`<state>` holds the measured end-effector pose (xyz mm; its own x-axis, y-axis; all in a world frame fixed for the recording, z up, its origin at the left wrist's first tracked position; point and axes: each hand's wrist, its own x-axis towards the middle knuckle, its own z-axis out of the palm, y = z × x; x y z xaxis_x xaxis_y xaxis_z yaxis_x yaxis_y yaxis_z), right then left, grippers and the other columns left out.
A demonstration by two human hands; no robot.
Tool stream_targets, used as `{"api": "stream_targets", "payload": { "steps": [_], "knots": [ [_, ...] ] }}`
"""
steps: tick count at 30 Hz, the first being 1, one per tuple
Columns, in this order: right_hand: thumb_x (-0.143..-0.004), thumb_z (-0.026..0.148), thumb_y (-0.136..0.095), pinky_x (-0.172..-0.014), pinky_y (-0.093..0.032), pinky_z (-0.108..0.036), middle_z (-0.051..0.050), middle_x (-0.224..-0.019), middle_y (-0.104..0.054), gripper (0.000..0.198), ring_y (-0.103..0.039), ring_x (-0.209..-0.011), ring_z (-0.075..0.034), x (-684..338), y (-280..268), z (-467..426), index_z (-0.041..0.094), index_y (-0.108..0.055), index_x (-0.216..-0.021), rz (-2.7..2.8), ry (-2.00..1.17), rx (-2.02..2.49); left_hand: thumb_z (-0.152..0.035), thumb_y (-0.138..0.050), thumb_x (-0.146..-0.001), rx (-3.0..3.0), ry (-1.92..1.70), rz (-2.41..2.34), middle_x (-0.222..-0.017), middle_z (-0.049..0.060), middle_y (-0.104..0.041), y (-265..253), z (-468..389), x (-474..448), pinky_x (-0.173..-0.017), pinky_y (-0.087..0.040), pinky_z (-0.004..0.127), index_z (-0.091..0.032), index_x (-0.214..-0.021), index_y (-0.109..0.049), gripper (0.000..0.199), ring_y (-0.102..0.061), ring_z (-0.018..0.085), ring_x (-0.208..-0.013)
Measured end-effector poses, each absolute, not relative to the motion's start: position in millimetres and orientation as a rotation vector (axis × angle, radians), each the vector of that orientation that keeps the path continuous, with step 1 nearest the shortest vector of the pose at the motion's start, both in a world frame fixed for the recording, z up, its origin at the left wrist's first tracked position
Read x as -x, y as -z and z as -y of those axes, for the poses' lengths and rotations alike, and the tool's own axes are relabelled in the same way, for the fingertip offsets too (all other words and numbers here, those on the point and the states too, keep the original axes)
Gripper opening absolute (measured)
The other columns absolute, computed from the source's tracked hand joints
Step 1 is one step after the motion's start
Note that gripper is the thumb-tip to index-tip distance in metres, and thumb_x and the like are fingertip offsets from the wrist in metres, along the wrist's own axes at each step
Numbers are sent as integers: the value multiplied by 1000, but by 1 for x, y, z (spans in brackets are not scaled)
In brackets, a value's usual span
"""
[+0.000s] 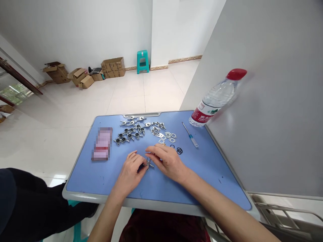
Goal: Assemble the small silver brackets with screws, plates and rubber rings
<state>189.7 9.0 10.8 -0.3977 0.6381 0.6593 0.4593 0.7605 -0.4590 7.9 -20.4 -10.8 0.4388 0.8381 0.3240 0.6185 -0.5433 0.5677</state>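
Observation:
Near the front middle of the blue table (176,188), my left hand (130,171) grips a small metal fitting (149,164) between thumb and fingers. Prongs on this fitting point upward. My right hand (169,162) is closed in a pinch just above the prongs; its fingertips hide what they hold, if anything. Beyond my hands lie several similar metal fittings with black round centres (130,134), and others without black centres (131,121). Flat metal gaskets (172,135) are heaped to their right. Black rubber rings (179,151) lie close to my right hand.
A blue-handled screwdriver (193,139) lies at the right, beside a tall red-capped water bottle (219,94) against a grey panel (272,117). At the left is a blurred, phone-shaped object (102,144). A person's dark-clothed leg (32,205) is at lower left. Cardboard boxes (113,67) and a stool (142,62) stand behind.

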Motion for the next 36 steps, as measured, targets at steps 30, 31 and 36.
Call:
{"api": "stream_targets", "payload": {
  "steps": [30,31,36],
  "knots": [
    [-96,28,-53,-61,-48,-25,-1,-76,-63,8,-60,-64,-15,-194,1,-18,21,-55,-99,1867,-299,966,-11,-64,-83,-2071,-818,-1338,-93,0,-64,9,13,-21,-78,-51,32,-21,-94,-57,16,-62,18,-87],
    [-96,28,-53,-61,-48,-25,-2,-77,-63,8,-60,-64,-15,-193,1,-17,21,-55,-99,1874,-301,962,-12,-64,-84,-2075,-824,-1342,-93,1,-64,9,13,-21,-78,-51,32,-21,-93,-58,15,-62,18,-87],
    [-95,25,-52,-59,-47,-25,-2,-77,-64,7,-60,-65,-15,-194,-1,-16,22,-57,-99,1913,-298,976,-15,-63,-86,-2134,-841,-1318,-93,3,-64,11,11,-23,-78,-52,33,-20,-87,-61,5,-62,19,-89]
  ]
}}
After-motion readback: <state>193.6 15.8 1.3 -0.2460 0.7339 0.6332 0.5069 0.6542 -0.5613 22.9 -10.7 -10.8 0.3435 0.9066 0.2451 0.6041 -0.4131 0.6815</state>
